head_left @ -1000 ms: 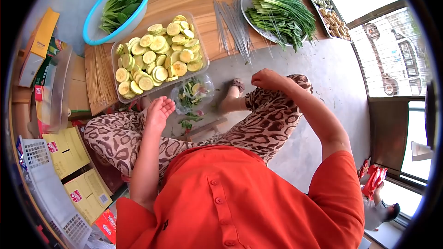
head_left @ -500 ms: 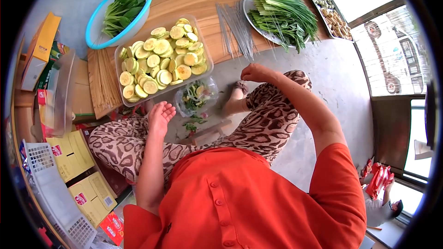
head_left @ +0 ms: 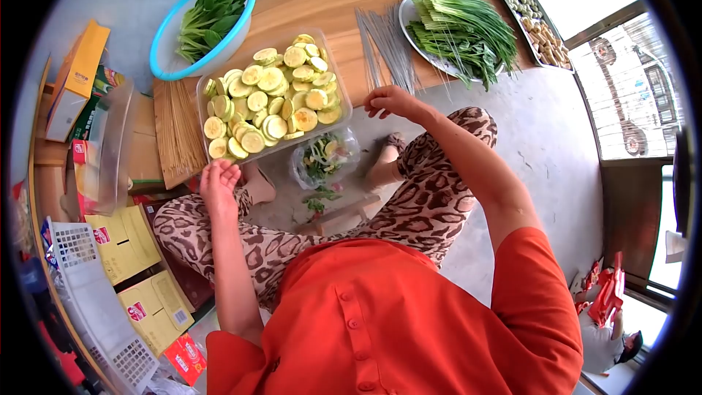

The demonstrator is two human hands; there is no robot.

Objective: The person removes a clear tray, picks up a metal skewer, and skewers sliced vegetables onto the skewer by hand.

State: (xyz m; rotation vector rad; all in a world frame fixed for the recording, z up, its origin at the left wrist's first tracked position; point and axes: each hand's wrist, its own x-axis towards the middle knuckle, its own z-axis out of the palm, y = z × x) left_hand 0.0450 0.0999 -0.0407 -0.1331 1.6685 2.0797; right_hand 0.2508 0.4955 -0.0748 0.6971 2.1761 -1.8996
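Note:
My left hand [head_left: 219, 184] is open, palm turned up with loosely bent fingers. Its fingertips are at the near left corner of a clear plastic tray [head_left: 342, 80], close to the ends of thin wooden skewers [head_left: 180, 121]. Round zucchini slices [head_left: 272, 79] are heaped in that tray. To the right of the tray, my right hand [head_left: 391, 102] hangs open at the table's front edge, fingers bent downward. It is nearest the lower ends of several thin metal skewers [head_left: 391, 47]. Nothing shows in either hand.
The wooden table [head_left: 322, 0] also bears a blue-rimmed basin [head_left: 156, 55] of leafy greens, a plate of chives [head_left: 468, 22] and a metal tray [head_left: 504, 0]. A plastic bag of scraps [head_left: 322, 157] lies on the floor between my legs. Boxes [head_left: 124, 241] stand left; a person [head_left: 607, 340] is at lower right.
My left hand has moved left, to the tray's corner and the wooden skewers. My right hand has shifted left toward the tray. The whole view has slid slightly.

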